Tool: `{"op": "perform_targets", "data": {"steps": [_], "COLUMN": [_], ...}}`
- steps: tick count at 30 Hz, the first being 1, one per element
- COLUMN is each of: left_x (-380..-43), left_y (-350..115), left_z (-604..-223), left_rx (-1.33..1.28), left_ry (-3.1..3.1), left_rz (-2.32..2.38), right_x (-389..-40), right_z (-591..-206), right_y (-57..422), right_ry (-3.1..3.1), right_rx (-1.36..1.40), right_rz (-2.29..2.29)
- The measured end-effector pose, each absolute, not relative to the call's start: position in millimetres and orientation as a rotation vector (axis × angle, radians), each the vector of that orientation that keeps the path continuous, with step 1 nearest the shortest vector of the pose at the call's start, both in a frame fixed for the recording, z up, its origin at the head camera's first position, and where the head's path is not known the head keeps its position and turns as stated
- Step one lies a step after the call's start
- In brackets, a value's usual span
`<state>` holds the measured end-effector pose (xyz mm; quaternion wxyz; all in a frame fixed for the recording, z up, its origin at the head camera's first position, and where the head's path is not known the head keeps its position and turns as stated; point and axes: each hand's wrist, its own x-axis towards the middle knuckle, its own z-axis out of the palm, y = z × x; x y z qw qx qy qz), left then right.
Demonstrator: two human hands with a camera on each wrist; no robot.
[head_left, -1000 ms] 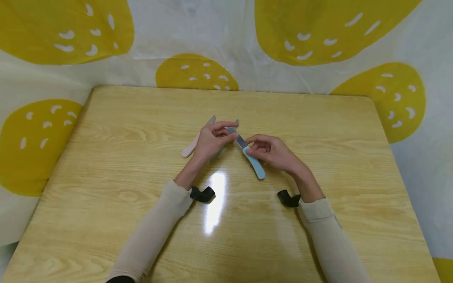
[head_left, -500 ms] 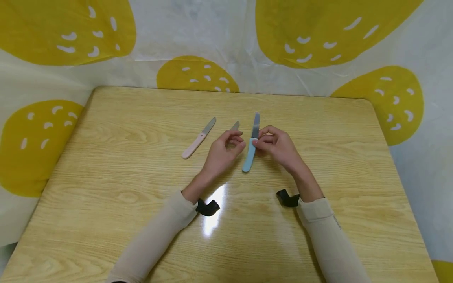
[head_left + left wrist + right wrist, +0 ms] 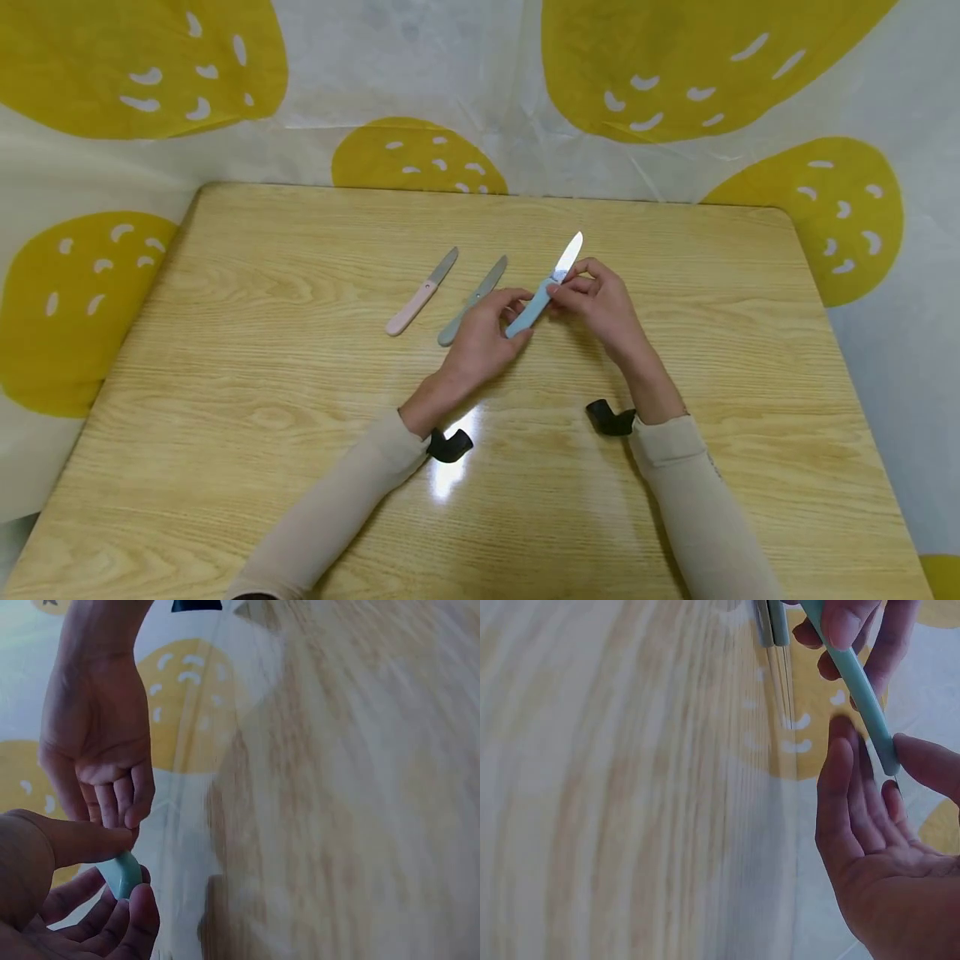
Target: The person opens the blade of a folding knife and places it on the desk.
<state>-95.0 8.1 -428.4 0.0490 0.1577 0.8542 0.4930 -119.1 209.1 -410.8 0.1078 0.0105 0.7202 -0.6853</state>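
A knife with a light blue handle [image 3: 535, 307] is held above the table, its bright blade [image 3: 568, 254] pointing away and to the right. My right hand [image 3: 600, 304] pinches it where handle and blade meet. The handle's butt end is between the thumb and fingers of my left hand [image 3: 483, 337]. Both hands also show on the handle [image 3: 861, 690] in the right wrist view. Left of them, a pink-handled knife [image 3: 412, 308] lies on the table. Beside it lies a grey-green-handled knife [image 3: 480, 290], partly covered by my left hand.
The wood-grain table [image 3: 300, 467] carries a bright light reflection near my left wrist. Behind it hangs a white cloth [image 3: 420, 50] with yellow patterns. A black curved piece [image 3: 450, 446] sticks out from each wrist.
The blue-handled knife has turned so its blade points away to the right instead of to the left. My left hand let go of the blade and took the handle's butt end.
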Motion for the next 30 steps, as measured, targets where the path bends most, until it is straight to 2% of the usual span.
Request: {"op": "perform_targets", "data": {"steps": [9, 30], "left_x": [-93, -87], "left_y": [11, 14], "left_z": [-427, -424], "left_rx": [0.491, 0.548], "left_ry": [2.614, 2.747], "left_rz": [1.372, 1.018], "right_x": [-128, -128], "right_z": [-410, -411], "right_y": [220, 237], "right_ry": [2.223, 2.503], "right_rx": [0.127, 0.137], "right_rz": [-2.067, -1.527]}}
